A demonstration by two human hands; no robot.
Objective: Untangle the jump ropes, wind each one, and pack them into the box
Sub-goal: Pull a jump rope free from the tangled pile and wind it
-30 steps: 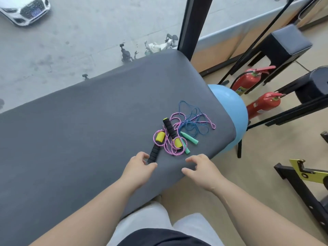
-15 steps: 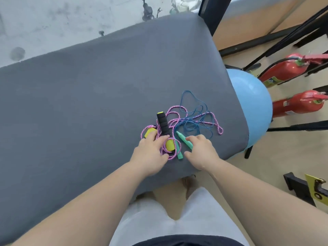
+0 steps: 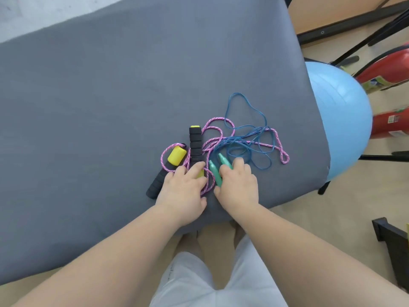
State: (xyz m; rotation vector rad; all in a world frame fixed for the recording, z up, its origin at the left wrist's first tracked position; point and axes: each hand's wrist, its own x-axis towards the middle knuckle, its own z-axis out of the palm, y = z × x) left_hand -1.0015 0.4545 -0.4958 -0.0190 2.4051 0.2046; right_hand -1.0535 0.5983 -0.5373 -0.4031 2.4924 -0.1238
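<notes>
Two jump ropes (image 3: 230, 141) lie tangled together right of centre on the grey padded surface (image 3: 110, 85), near its lower right edge. One is a pink braided rope (image 3: 218, 129) with black foam handles (image 3: 195, 140) capped in yellow; the other is a thin blue rope (image 3: 263, 116) with green handles (image 3: 214, 170). The left hand (image 3: 183, 189) rests its fingers (image 3: 197, 168) on the pink cord and one handle's yellow end; I cannot tell whether they pinch anything. The right hand (image 3: 239, 185) curls its fingers (image 3: 240, 163) over both green handles, thumb beneath, grasping them. A blue exercise ball (image 3: 340, 111) and red fire extinguishers (image 3: 389, 69) sit at the right edge of the frame.
</notes>
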